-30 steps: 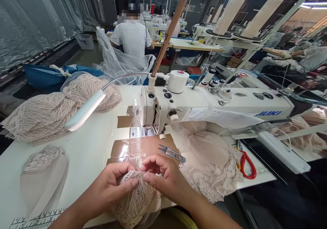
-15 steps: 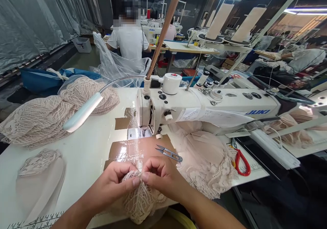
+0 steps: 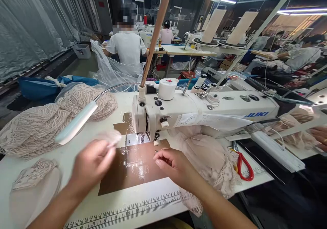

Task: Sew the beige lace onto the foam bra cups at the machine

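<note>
My left hand (image 3: 92,161) is raised over the table, left of the brown taped patch (image 3: 120,174). It is closed on a small pale piece of fabric (image 3: 113,137), smeared by motion. My right hand (image 3: 172,162) rests low over the patch's right side, fingers curled around thread snips (image 3: 155,151); only a dark tip shows, the rest hidden under the hand. Below my right forearm, a beige lace piece (image 3: 192,201) hangs at the table's front edge. The needle area of the white sewing machine (image 3: 168,113) lies beyond both hands.
Stacked lace pieces (image 3: 33,126) lie at left, under a lamp (image 3: 76,123); a lace-trimmed cup (image 3: 34,188) is nearer. Beige fabric (image 3: 204,150) and red-handled scissors (image 3: 245,167) lie right. A printed ruler (image 3: 127,212) runs along the front edge. Co-workers sit ahead; another person's hand (image 3: 319,137) shows far right.
My hands have parted. The left moved up and left with a pale piece; the right moved onto the snips. The lace they held together is now at the front edge, further right.
</note>
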### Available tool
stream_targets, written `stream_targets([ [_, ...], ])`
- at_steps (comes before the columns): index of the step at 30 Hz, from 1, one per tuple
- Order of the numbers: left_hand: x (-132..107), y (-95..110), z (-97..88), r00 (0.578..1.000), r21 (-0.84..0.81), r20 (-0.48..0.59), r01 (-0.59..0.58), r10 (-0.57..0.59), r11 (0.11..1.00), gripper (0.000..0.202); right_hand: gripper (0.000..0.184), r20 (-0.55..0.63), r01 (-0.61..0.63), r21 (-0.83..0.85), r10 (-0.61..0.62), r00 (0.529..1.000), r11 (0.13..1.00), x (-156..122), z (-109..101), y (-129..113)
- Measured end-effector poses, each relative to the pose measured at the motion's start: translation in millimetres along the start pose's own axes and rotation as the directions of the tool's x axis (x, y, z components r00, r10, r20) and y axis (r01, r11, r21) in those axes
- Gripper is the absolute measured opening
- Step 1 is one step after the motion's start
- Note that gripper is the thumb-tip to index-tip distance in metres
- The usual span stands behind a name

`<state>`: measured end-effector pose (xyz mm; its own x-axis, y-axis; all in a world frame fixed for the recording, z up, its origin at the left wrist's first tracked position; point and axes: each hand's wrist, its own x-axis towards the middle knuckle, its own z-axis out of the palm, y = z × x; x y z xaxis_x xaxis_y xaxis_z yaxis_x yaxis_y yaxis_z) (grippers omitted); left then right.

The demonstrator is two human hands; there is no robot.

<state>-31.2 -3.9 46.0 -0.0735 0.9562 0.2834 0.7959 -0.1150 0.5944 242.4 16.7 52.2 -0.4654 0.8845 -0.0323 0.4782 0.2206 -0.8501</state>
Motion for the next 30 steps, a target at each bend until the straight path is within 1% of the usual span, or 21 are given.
stream_targets([
  [1, 4.1, 6.9, 17.4, 0.986, 0.172, 0.093, -0.155, 0.140, 0.973, 0.025, 0.016, 0.018, 0.023, -0.060, -0.022, 1.000, 0.998, 4.6, -0.2, -3.2],
  [2, 6.8, 14.5, 35.3, 0.963, 0.315, 0.180, -0.250, 0.201, 0.916, 0.026, 0.018, 0.037, 0.044, -0.112, -0.040, 0.999, 0.993, 9.8, 0.0, -5.7],
  [4, 7.4, 29.5, 66.3, 0.939, 0.350, 0.256, -0.312, 0.230, 0.883, 0.029, 0.021, 0.075, 0.077, -0.207, -0.063, 0.995, 0.975, 20.3, 2.2, -7.8],
  [5, 5.5, 36.1, 76.7, 0.928, 0.354, 0.285, -0.335, 0.240, 0.873, 0.029, 0.022, 0.087, 0.089, -0.255, -0.069, 0.994, 0.963, 24.9, 4.3, -7.1],
  [6, 2.7, 41.6, 82.9, 0.920, 0.342, 0.304, -0.347, 0.246, 0.873, 0.029, 0.024, 0.099, 0.103, -0.303, -0.076, 0.992, 0.947, 28.7, 7.2, -5.4],
  [7, -0.5, 46.0, 84.9, 0.913, 0.341, 0.320, -0.360, 0.252, 0.869, 0.029, 0.025, 0.114, 0.122, -0.352, -0.087, 0.990, 0.928, 31.6, 10.8, -3.0],
  [8, -3.4, 49.1, 83.0, 0.906, 0.337, 0.338, -0.368, 0.254, 0.867, 0.029, 0.025, 0.133, 0.147, -0.404, -0.101, 0.986, 0.903, 33.6, 15.0, -0.1],
  [10, -6.8, 51.5, 71.8, 0.894, 0.298, 0.380, -0.361, 0.237, 0.884, 0.031, 0.021, 0.177, 0.198, -0.513, -0.123, 0.977, 0.835, 35.3, 24.4, 5.5],
  [11, -6.8, 50.7, 64.6, 0.886, 0.254, 0.412, -0.338, 0.215, 0.906, 0.033, 0.018, 0.203, 0.222, -0.566, -0.127, 0.971, 0.794, 35.4, 28.8, 7.6],
  [13, -4.5, 45.3, 52.8, 0.861, 0.108, 0.475, -0.263, 0.182, 0.959, 0.038, 0.015, 0.228, 0.246, -0.649, -0.124, 0.966, 0.720, 35.2, 35.7, 10.2],
  [14, -2.7, 40.9, 49.8, 0.852, 0.028, 0.490, -0.230, 0.187, 0.973, 0.038, 0.016, 0.225, 0.246, -0.675, -0.123, 0.967, 0.696, 35.2, 37.9, 10.8],
  [15, -0.9, 35.6, 49.1, 0.851, -0.036, 0.482, -0.217, 0.208, 0.975, 0.038, 0.017, 0.220, 0.243, -0.690, -0.123, 0.968, 0.682, 35.5, 39.4, 11.0],
  [16, 0.7, 29.8, 50.6, 0.856, -0.080, 0.456, -0.233, 0.243, 0.969, 0.037, 0.019, 0.212, 0.239, -0.699, -0.124, 0.969, 0.674, 36.0, 40.4, 11.1],
  [17, 2.1, 23.9, 54.0, 0.862, -0.098, 0.416, -0.272, 0.288, 0.957, 0.036, 0.020, 0.199, 0.232, -0.707, -0.127, 0.972, 0.668, 36.8, 40.9, 11.2],
  [19, 4.2, 13.4, 63.1, 0.864, -0.071, 0.342, -0.369, 0.370, 0.927, 0.036, 0.021, 0.173, 0.223, -0.717, -0.141, 0.975, 0.660, 38.9, 41.8, 12.0],
  [21, 6.8, 6.4, 70.7, 0.852, -0.019, 0.306, -0.440, 0.424, 0.898, 0.036, 0.024, 0.140, 0.211, -0.721, -0.160, 0.977, 0.660, 40.8, 43.1, 13.2],
  [23, 10.9, 3.5, 73.7, 0.839, 0.016, 0.303, -0.479, 0.453, 0.878, 0.035, 0.030, 0.099, 0.179, -0.721, -0.157, 0.983, 0.669, 42.4, 44.8, 14.0],
  [25, 16.6, 3.8, 73.0, 0.824, 0.026, 0.313, -0.504, 0.472, 0.863, 0.033, 0.036, 0.072, 0.136, -0.723, -0.123, 0.990, 0.677, 44.0, 46.3, 13.8],
  [28, 26.3, 5.8, 69.7, 0.803, 0.020, 0.329, -0.532, 0.497, 0.847, 0.032, 0.041, 0.056, 0.084, -0.732, -0.064, 0.996, 0.676, 46.7, 47.6, 12.4],
  [30, 31.8, 6.3, 68.4, 0.784, 0.018, 0.339, -0.559, 0.521, 0.829, 0.035, 0.043, 0.063, 0.078, -0.734, -0.046, 0.997, 0.674, 48.5, 48.4, 12.3],
])
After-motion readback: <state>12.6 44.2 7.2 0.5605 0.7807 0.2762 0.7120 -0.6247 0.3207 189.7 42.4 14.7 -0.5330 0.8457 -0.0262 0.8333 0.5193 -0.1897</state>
